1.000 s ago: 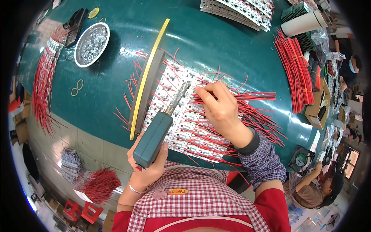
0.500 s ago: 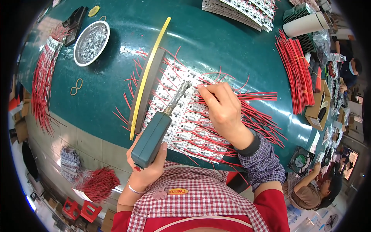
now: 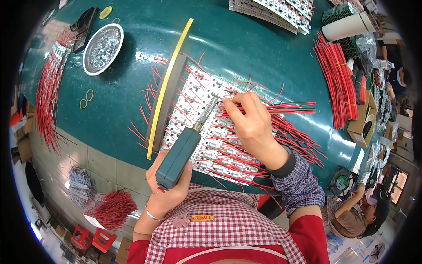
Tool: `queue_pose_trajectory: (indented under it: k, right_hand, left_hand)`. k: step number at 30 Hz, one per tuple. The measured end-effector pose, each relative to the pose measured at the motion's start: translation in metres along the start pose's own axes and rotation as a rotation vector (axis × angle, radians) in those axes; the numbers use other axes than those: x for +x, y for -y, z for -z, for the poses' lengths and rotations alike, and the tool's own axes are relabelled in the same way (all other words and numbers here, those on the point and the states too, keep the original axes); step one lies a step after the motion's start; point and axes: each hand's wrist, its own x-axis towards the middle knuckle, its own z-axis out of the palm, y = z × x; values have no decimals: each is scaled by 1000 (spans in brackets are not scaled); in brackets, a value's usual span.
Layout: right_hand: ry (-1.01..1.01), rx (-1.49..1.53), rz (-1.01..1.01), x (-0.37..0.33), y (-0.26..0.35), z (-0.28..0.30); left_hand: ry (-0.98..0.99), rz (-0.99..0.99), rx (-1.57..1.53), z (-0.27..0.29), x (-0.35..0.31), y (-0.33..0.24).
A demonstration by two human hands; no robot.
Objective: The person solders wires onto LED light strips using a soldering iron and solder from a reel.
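My left hand point(image 3: 172, 176) is wrapped round a dark green soldering gun point(image 3: 179, 156), its metal barrel aimed up and right over a white circuit board panel point(image 3: 190, 102). The tip reaches the board close to the fingers of my right hand point(image 3: 251, 121). Those fingers pinch a red wire point(image 3: 235, 91) at the board; its held end is mostly hidden by them. Rows of red wires point(image 3: 293, 127) run across the panel's right part and fan out beyond its edge. A dark bar with a yellow strip point(image 3: 169, 83) lies along the panel's left side.
At the upper left stands a white bowl point(image 3: 91, 66) of small metallic pieces. Finished-looking wired strips point(image 3: 47, 90) lie farther left. Red wire bundles point(image 3: 336, 83), a white cylinder point(image 3: 347, 28) and a cardboard box point(image 3: 362, 127) are on the right. Stacked panels point(image 3: 281, 15) lie at the back.
The soldering gun has shifted slightly right and down, its tip now nearer my right fingertips. My right hand has moved a little left, still pinching at the board.
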Motion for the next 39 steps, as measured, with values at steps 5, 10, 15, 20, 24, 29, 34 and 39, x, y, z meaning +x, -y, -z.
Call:
queue_pose_trajectory:
  k: [5, 10, 15, 20, 24, 29, 34, 39]
  right_hand:
    - [-10, 4, 1, 0, 0, -1]
    - [-18, 17, -2, 1, 1, -1]
    - [-11, 5, 15, 3, 2, 0]
    - [-22, 35, -19, 3, 4, -1]
    - [-18, 21, 5, -1, 1, -4]
    - [-29, 41, 19, -1, 1, -4]
    - [-38, 54, 28, 1, 4, -4]
    - [-43, 45, 24, 0, 5, -4]
  left_hand:
    - [45, 43, 58, 2, 1, -2]
    - [30, -39, 96, 2, 4, -7]
    - [29, 10, 67, 4, -1, 0]
    - [8, -120, 96, 5, -7, 14]
    - [15, -66, 57, 4, -8, 8]
    - [64, -70, 106, 4, -8, 3]
    - [22, -66, 53, 1, -5, 0]
    - [23, -79, 47, 0, -2, -7]
